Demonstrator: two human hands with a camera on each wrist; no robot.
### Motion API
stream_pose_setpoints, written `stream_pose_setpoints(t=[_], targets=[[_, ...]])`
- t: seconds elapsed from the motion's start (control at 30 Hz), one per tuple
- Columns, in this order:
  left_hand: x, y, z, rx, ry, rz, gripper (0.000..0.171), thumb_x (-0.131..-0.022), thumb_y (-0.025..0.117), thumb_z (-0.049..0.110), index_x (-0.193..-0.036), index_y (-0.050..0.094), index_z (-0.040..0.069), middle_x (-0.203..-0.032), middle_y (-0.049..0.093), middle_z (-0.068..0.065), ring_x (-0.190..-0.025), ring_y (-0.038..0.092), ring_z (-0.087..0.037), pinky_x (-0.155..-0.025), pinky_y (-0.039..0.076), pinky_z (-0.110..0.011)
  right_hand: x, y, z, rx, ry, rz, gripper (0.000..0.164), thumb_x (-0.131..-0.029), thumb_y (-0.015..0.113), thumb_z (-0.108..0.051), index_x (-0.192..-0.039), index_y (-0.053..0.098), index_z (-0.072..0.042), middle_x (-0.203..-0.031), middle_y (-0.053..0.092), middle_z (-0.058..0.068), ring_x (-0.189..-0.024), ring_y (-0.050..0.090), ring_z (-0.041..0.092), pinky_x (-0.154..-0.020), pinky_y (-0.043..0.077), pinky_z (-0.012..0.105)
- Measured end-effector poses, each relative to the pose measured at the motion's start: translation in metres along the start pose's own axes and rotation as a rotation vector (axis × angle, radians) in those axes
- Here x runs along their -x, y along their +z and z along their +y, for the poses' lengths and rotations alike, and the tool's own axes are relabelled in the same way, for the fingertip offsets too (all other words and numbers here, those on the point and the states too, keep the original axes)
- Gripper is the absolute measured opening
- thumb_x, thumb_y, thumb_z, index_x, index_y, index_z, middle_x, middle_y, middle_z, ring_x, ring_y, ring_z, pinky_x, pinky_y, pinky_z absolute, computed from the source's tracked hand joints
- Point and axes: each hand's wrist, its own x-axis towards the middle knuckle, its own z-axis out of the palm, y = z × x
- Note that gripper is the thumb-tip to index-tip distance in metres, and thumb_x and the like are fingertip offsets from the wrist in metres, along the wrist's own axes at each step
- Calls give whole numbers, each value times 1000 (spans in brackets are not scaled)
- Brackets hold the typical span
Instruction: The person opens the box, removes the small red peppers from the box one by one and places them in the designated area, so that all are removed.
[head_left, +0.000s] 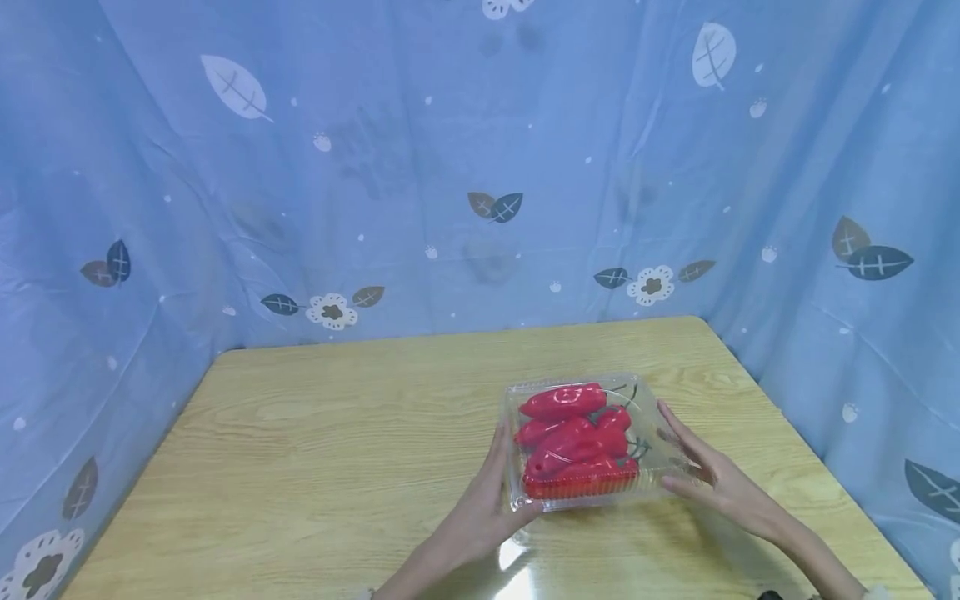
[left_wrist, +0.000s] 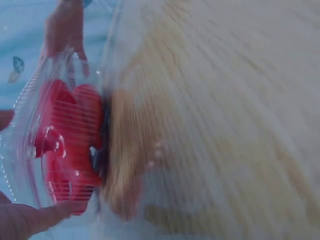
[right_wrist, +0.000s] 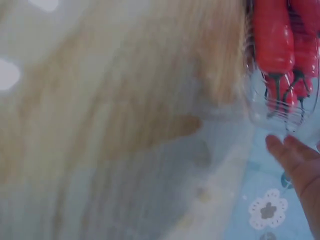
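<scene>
A clear plastic clamshell box [head_left: 648,475] full of red peppers [head_left: 573,450] with green stems is right of the table's middle. The same box [left_wrist: 30,95] and peppers [left_wrist: 67,135] show in the left wrist view. My left hand [head_left: 480,508] grips the box's left end, thumb at the near corner and fingers along the side. At the opposite end, my right hand [head_left: 723,483] holds the box between spread fingers and thumb. In the right wrist view, fingers of the right hand [right_wrist: 300,170] are by the stem end of the box. The lid is closed over the peppers.
The wood-grain table [head_left: 300,467] stretches left and in front of the box. Blue curtains [head_left: 420,167] printed with leaves and flowers hang along the back and both sides. A light glare [head_left: 513,567] shows on the tabletop near its front.
</scene>
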Motion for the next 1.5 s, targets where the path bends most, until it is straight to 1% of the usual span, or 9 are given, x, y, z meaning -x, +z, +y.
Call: stream_pose_setpoints(t=[0.13,0.3,0.43,0.57,0.73,1.03,1.1,1.33,1.5], targets=[[-2,1,0,178,-26,71,96,-86,71,15,-154,3,5,-154,19,-24,-130,39,-43,-96,47,-41,-5,0,3,-241,-84,-44,93,-88,59,11,-154,-3,-11,-159,2,-13,-131,32,-6,-91,48,23],[-4,2,-1,299,-118,142,99,-75,78,1,-152,17,3,-144,35,-28,-120,49,-42,-90,51,-32,-5,-2,7,-363,-51,-70,99,-85,62,13,-154,-5,-13,-153,8,-26,-130,35,-6,-88,51,27],[-1,2,2,384,-181,149,99,-72,79,-2,-153,21,8,-138,40,-30,-117,51,-44,-89,52,-34,-4,-2,6,-422,21,-54,99,-84,63,11,-155,-2,-13,-160,4,-13,-129,36,-7,-88,51,29],[0,1,1,426,-167,158,99,-72,79,-2,-152,25,12,-146,33,-26,-122,46,-43,-91,51,-36,-5,0,3,-471,41,-36,99,-84,63,11,-155,-1,-14,-161,4,-3,-127,39,-7,-89,50,27],[-1,3,-1,480,-140,152,100,-69,81,-2,-152,28,16,-153,25,-16,-126,40,-37,-96,48,-36,-5,2,-1,-418,79,33,100,-80,68,11,-155,6,-12,-154,22,-15,-122,43,-9,-86,51,24],[-2,3,-5,544,-134,193,91,-66,81,-6,-144,38,10,-142,40,-18,-115,51,-33,-86,53,-28,0,5,-9,-300,271,180,90,-77,75,4,-151,24,-3,-133,40,-31,-107,50,-9,-79,52,20],[-2,2,-6,543,-142,203,88,-65,82,-6,-142,41,8,-142,43,-17,-113,53,-32,-85,53,-28,-1,5,-12,-276,324,197,89,-77,77,1,-150,27,-2,-133,42,-27,-104,51,-9,-78,51,20],[-3,1,-8,517,-151,212,83,-64,84,-4,-137,46,4,-140,48,-15,-111,56,-31,-83,54,-27,0,4,-13,-184,433,214,86,-78,78,-7,-147,29,3,-136,44,23,-97,54,-11,-75,53,21],[-4,-1,-9,506,-155,218,80,-64,84,-3,-134,48,5,-137,50,-15,-110,57,-30,-82,54,-27,1,5,-10,-102,370,247,79,-77,79,-5,-144,37,4,-108,67,-7,-93,58,-7,-72,53,17]])
